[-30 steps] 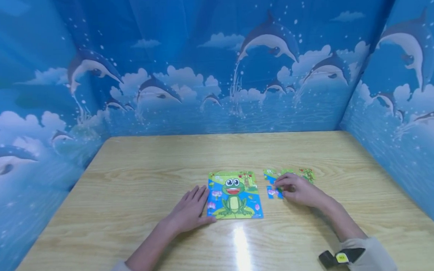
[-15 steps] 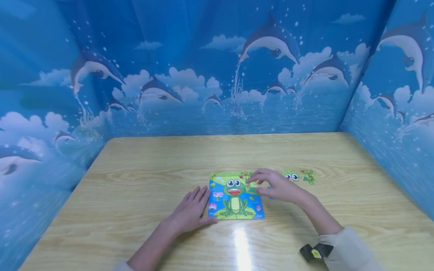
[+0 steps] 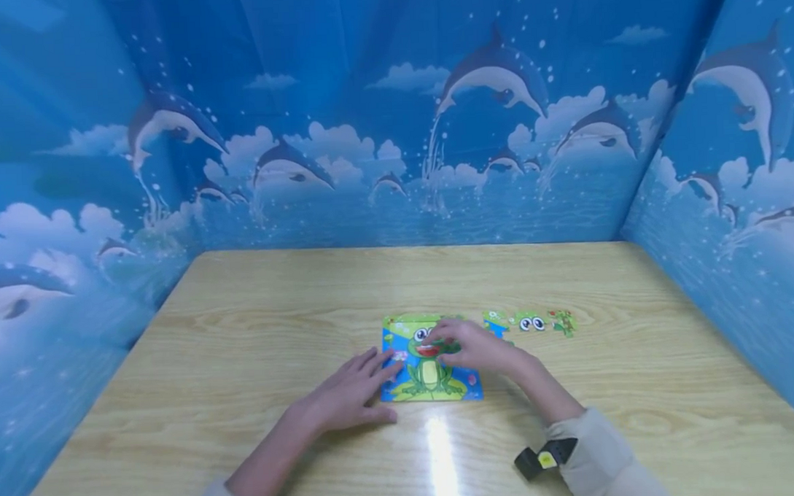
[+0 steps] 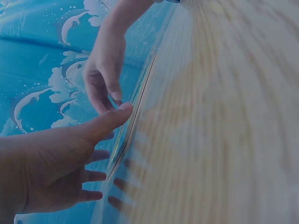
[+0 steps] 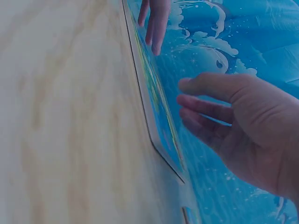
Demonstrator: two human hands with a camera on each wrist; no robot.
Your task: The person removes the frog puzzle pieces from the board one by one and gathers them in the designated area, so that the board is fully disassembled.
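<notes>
A square frog puzzle [image 3: 430, 385] lies on the table. Over its left edge my left hand [image 3: 350, 395] is spread, the fingertips reaching over the picture and the thumb by the lower left corner. In the left wrist view the left hand's fingers [image 4: 96, 176] are apart. My right hand [image 3: 475, 346] is above the puzzle's right half, near the frog's mouth. In the right wrist view its thumb and fingers [image 5: 205, 106] are bent and apart, with nothing visible between them. The hand and wrist cover part of the puzzle's right side.
Loose puzzle pieces lie right of the puzzle: a blue and green piece [image 3: 497, 323], one with frog eyes [image 3: 532, 322] and one with a tree [image 3: 562, 322]. The wooden table [image 3: 293, 281] meets a blue dolphin curtain [image 3: 342, 177]. A black band [image 3: 545, 458] is on the right sleeve.
My right hand has moved left from the loose pieces to above the puzzle, uncovering the eyes and tree pieces. My left fingers have shifted slightly over the puzzle's edge.
</notes>
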